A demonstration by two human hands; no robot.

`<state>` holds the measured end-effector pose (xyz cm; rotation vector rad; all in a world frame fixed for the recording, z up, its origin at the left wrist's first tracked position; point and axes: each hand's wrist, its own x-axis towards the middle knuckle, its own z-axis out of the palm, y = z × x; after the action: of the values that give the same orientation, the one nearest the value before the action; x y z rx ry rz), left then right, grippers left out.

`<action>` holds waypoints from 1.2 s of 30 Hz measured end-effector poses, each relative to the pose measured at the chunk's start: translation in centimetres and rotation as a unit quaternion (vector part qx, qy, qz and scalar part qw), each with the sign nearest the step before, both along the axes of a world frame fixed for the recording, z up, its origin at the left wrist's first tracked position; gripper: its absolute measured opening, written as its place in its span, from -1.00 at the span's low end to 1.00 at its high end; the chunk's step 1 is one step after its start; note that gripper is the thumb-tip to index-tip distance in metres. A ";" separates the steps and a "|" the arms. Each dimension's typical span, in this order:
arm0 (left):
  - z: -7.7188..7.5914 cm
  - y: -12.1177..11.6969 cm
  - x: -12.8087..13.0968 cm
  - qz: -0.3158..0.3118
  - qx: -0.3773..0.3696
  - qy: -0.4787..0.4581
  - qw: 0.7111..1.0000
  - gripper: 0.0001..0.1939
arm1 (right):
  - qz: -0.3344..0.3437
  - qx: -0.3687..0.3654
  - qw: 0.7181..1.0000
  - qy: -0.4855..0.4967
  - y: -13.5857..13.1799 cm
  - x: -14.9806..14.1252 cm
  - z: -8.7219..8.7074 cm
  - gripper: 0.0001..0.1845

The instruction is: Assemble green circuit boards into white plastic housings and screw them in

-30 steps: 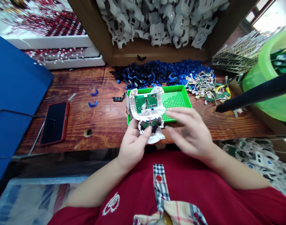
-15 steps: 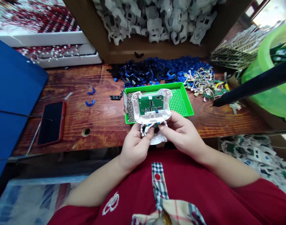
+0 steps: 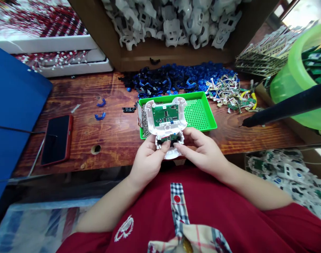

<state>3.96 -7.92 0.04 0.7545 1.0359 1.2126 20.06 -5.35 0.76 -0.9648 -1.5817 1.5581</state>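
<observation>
A white game controller shell (image 3: 167,129) is held over the table's front edge, with a green circuit board (image 3: 165,115) in its upper part. Below that, a second white part with a smaller board and black pieces lies between my thumbs. My left hand (image 3: 147,158) grips the shell's left side, thumb pressed on the inside. My right hand (image 3: 202,147) is closed on the right side, its thumb at the lower part's edge. Fingers under the shell are hidden. Just behind stands a green tray (image 3: 213,117) holding small metal screws at its left end.
Blue and black plastic parts (image 3: 173,79) are heaped behind the tray, beside small wired boards (image 3: 223,89). A phone (image 3: 56,140) lies at left. From the right a black rod-like tool (image 3: 281,109) juts in before a green bucket (image 3: 292,88). White shells (image 3: 172,28) fill a box behind.
The shell and both hands have shifted slightly left. The white wire over the lower part no longer shows, and more of its green board is visible between my thumbs.
</observation>
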 end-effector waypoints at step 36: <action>-0.1 -1.8 -0.9 -0.042 0.111 0.258 0.959 -0.67 | -0.008 -0.074 0.997 0.031 -0.4 -0.1 0.5 -0.68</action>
<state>3.08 -9.76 -0.07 1.3259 1.2851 1.0921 19.96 -5.77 1.25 -0.9965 -1.4286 1.6964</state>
